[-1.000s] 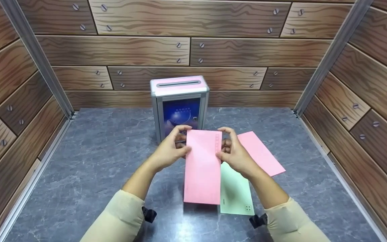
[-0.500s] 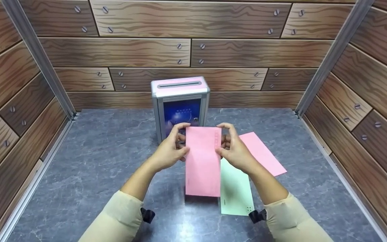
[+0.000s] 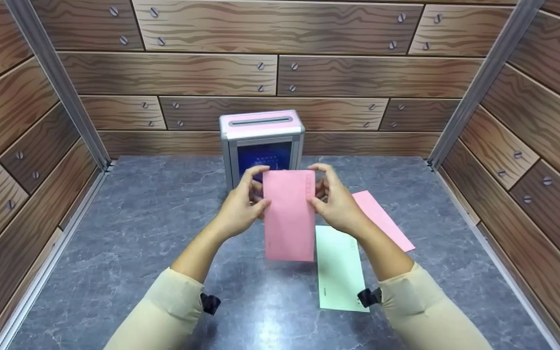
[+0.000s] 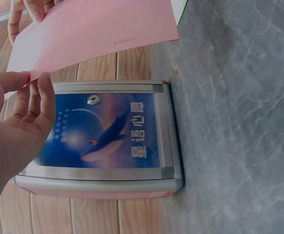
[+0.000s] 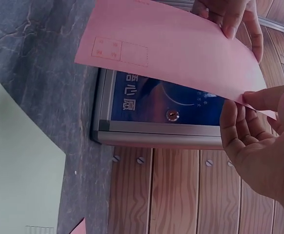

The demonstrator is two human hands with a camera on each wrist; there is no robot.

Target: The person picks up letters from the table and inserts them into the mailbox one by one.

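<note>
A pink envelope hangs upright above the table, pinched along both long edges near its top. My left hand grips its left edge between thumb and fingers. On the other edge, my right hand pinches it the same way. Behind it stands a metal-framed box with a slot in its pink top. The left wrist view shows the box's blue front with a whale picture and a small lock. The envelope covers the lower part of the box in the head view.
A pale green envelope lies on the grey marbled table, right of the held one. Farther right is a second pink envelope, partly behind the right forearm. Wood-patterned walls enclose the back and sides.
Both hands have raised the pink envelope and carried it toward the box, tilting it more upright. It now covers more of the box's front. The envelopes on the table have stayed put.
</note>
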